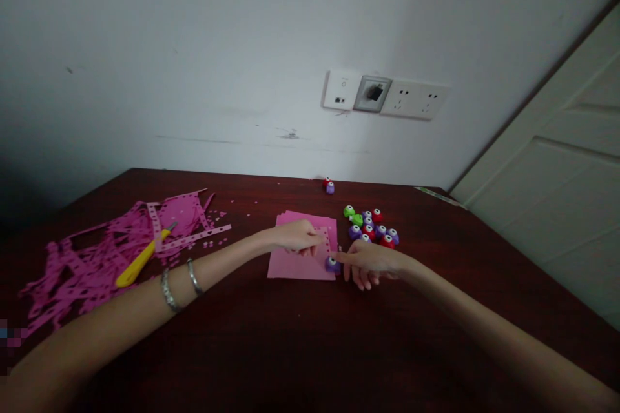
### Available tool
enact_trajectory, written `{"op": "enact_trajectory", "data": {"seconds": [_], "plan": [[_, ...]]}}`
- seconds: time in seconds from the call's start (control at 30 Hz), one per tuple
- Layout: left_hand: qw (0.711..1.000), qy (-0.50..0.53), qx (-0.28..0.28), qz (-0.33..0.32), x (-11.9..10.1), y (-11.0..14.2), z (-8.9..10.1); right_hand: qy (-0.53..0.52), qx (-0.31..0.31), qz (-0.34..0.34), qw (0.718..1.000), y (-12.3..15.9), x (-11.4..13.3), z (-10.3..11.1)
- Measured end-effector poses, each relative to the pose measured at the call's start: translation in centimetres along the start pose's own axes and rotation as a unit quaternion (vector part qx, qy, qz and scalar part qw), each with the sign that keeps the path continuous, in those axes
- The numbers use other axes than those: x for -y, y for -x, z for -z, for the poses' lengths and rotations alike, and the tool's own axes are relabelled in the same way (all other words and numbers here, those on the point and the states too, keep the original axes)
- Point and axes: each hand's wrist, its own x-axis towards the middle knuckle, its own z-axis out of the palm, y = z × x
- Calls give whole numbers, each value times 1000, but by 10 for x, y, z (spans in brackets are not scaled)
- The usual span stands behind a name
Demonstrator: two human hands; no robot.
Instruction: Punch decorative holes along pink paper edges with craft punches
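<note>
A stack of pink paper (290,266) lies on the dark red-brown desk. Over it, my left hand (300,237) is closed in a pinch on a pink paper strip (323,233) with a row of punched holes near its right edge. A small purple craft punch (332,264) sits at that strip's lower right end. On the punch's top rests an extended digit of my right hand (371,261), pressing it, while the other fingers curl loosely beside it. Just beyond that hand stand several red, purple and green craft punches (368,231), each with a white, eye-like top.
Tangled pink punched strips (82,264) cover the desk's left side, with a yellow-handled cutter (140,264) on them. Tiny paper cut-outs (213,222) are scattered nearby. Two more punches (329,186) stand near the wall. A thin flat strip (438,195) lies far right. Wall sockets (416,100) are above.
</note>
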Motion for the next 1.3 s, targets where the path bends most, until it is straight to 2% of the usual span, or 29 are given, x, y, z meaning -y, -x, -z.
{"op": "enact_trajectory", "data": {"seconds": [0.17,0.43,0.6,0.67,0.83,0.93,1.07,1.2,1.3], "plan": [[997,27,62,23,-6,-5,0,28,-1,-22,999,-6,1,1],[977,93,177,76,-11,-17,-6,3,61,-31,998,-7,3,1],[966,97,203,125,-10,-28,-3,-5,82,-43,996,-9,7,0],[964,101,211,125,-8,-32,-3,-6,79,-44,996,-9,8,-1],[964,117,227,73,-3,-36,-5,-3,60,-34,998,-4,17,-5],[966,117,217,74,-4,-34,-7,11,48,-38,998,1,22,-7],[977,93,173,77,-8,-27,-8,32,34,-38,998,1,22,-8],[995,16,96,7,-11,-18,-6,61,-22,-45,997,1,15,-11],[995,-65,-9,-76,-13,-9,-1,54,-82,-9,995,2,9,-16]]}}
